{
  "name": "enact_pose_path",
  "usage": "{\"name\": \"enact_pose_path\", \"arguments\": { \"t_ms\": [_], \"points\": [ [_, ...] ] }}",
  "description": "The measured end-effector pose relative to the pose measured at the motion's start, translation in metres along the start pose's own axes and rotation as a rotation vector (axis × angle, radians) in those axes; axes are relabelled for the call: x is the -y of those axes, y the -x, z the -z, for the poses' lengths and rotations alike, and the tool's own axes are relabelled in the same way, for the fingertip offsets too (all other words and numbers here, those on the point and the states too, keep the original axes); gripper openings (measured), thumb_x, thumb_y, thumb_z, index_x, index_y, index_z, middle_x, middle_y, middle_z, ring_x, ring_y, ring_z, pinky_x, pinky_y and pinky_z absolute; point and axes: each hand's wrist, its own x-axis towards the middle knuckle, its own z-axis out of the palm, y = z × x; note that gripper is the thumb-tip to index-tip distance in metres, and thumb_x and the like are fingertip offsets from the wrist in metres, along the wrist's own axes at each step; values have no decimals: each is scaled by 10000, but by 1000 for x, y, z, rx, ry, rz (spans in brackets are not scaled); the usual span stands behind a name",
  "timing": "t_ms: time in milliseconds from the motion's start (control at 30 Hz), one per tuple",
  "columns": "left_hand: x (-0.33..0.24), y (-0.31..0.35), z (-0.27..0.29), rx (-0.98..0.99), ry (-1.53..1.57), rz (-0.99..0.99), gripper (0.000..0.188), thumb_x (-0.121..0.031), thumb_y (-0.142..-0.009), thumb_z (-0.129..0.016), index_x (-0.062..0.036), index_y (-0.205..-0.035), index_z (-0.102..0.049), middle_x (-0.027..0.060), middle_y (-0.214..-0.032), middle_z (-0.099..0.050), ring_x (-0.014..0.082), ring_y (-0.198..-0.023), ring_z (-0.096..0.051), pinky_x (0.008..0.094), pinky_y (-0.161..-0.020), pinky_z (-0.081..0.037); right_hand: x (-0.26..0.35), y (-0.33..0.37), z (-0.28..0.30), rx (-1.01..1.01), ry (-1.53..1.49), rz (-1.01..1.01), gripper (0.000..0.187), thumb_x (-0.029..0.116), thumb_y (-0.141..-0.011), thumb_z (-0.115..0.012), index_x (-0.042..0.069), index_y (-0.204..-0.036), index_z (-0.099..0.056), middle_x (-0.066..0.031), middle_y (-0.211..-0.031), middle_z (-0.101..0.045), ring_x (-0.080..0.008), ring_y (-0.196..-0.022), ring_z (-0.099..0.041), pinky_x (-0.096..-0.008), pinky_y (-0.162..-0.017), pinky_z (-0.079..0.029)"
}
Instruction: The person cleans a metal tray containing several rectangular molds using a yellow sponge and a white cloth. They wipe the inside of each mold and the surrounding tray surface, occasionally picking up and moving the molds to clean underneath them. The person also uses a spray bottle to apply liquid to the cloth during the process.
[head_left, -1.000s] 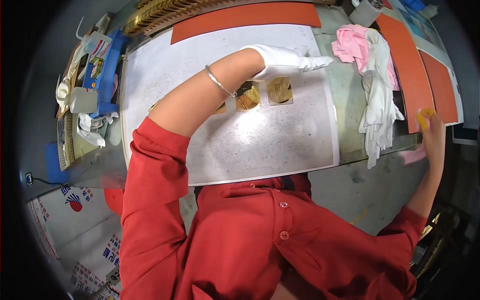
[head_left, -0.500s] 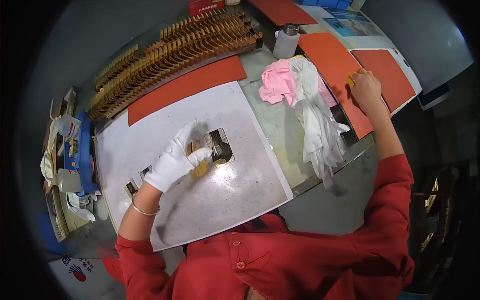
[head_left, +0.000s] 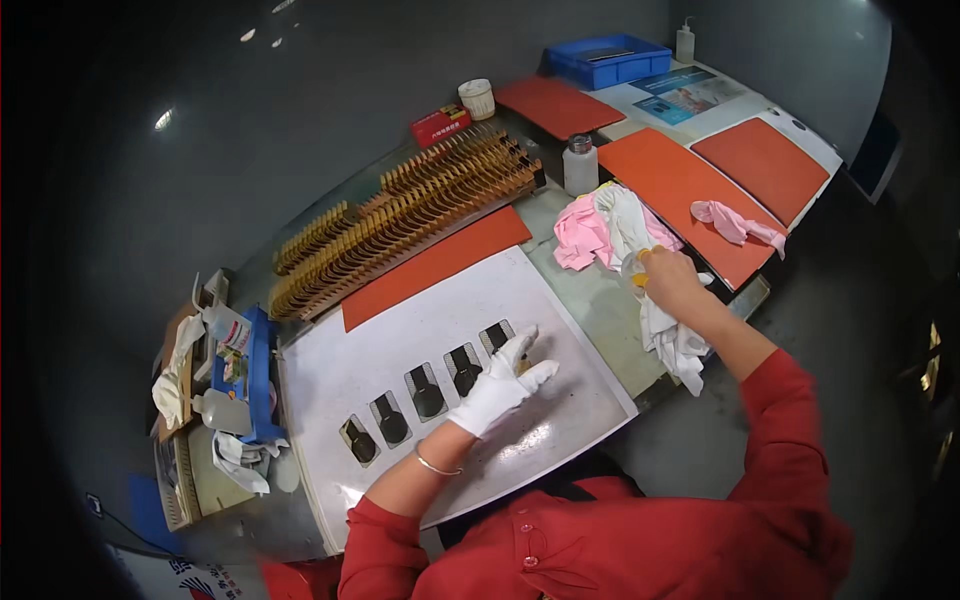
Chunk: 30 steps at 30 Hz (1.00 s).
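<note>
Several flat rectangular pieces with black bottle-like shapes (head_left: 427,393) lie in a row on the white sheet (head_left: 560,400). My left hand (head_left: 500,390), in a white glove, hovers by the right end of the row with thumb and fingers spread. Its fingertips partly cover the last dark piece (head_left: 494,336), and an amber bit shows between thumb and fingers. My bare right hand (head_left: 672,282) is closed around a small yellow-and-clear thing (head_left: 638,277), whose kind is unclear. This hand is over the crumpled white cloth (head_left: 672,335) beside a pink cloth (head_left: 583,232).
Behind the sheet stands a slotted rack (head_left: 400,230) of amber pieces. A white bottle (head_left: 580,168) stands near the cloths. A pink cloth strip (head_left: 738,222) lies on an orange mat (head_left: 660,165). Left is a blue tray (head_left: 262,375); a blue bin (head_left: 610,62) sits far back.
My right hand has come from the orange mat to the cloth pile. A pink strip now shows on that mat. My left hand is now at the row's right end; the view has shifted.
</note>
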Motion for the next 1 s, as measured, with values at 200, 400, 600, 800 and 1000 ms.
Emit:
{"name": "enact_pose_path", "arguments": {
  "t_ms": [200,400,600,800,1000],
  "points": [
    [-31,16,-35,32,343,-51,753,-168,-775,-684,60,-1338,-239,182,-1382,-300,244,-1287,-286,331,-1048,-239,76,44,36,40,-1507,-165,301,79,-789,-639,-36,-1055,-561,-71,-902,-619,-115,-771,-571,-254,-715,-460],
    [-31,62,-19,-229,540,-172,541,-81,-804,-625,-64,-1292,-393,9,-1161,-515,94,-984,-481,244,-881,-388,187,67,12,-55,-1521,43,253,30,-811,-573,-32,-1055,-551,-117,-901,-620,-178,-823,-595,-283,-717,-465],
    [-21,100,16,-323,607,-240,429,-60,-801,-619,-4,-1200,-473,79,-1235,-511,152,-1077,-502,271,-913,-403,221,73,-4,-93,-615,517,187,79,-729,-588,-25,-885,-585,-174,-752,-576,-337,-747,-573,-418,-619,-468],
    [-2,114,50,-301,547,-224,344,-194,-793,-656,-45,-1078,-534,65,-949,-607,145,-838,-580,284,-754,-479,205,64,13,295,-964,338,464,220,-713,-702,6,-1097,-554,-190,-1037,-584,-295,-984,-558,-349,-808,-451],
    [-43,114,63,-37,-320,-98,189,-99,-658,-637,-27,-828,-594,141,-792,-614,336,-702,-569,366,-649,-468,227,30,10,808,-1359,397,728,160,-716,-704,39,-1333,-338,-98,-1299,-444,-206,-1177,-438,-306,-979,-330]
  ]
}}
